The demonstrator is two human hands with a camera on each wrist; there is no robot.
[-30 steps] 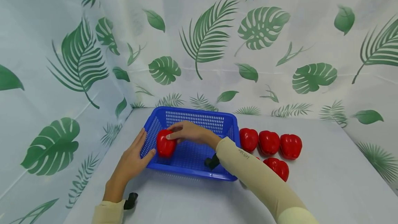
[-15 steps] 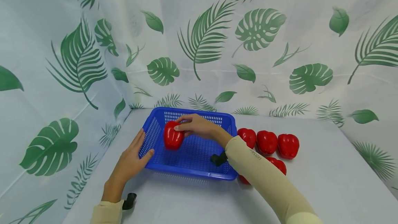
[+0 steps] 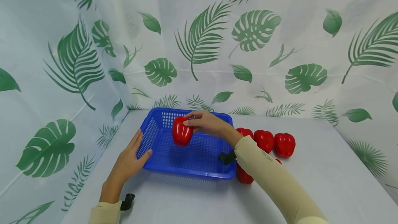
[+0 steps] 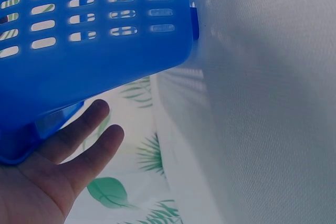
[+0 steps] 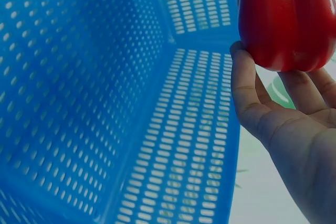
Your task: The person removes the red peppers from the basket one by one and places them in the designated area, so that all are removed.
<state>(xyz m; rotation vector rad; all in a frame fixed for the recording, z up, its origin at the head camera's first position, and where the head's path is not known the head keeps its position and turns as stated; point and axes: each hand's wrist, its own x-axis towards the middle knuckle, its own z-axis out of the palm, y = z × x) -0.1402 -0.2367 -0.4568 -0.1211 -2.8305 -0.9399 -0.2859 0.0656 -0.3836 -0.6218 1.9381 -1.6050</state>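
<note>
A red bell pepper [image 3: 181, 132] is held up over the blue perforated basket [image 3: 186, 173] by my right hand [image 3: 207, 123]. Thumb and fingers pinch the pepper [image 5: 287, 22] at one end, as the right wrist view shows. Beneath it the basket's mesh floor is visible. My left hand [image 3: 126, 161] lies against the basket's left side, fingers straight and thumb spread. From the left wrist, two extended fingers show beside the basket wall [image 4: 89, 72].
More red bell peppers [image 3: 284, 145] sit on the white table [image 3: 326, 168] to the basket's right, some partly hidden by the right sleeve [image 3: 273, 175]. A leaf-printed curtain [image 3: 217, 54] stands behind and to the left.
My right hand has lifted the bell pepper from low in the basket's left part, moving it up and to the right. My left hand stays at the basket's left side.
</note>
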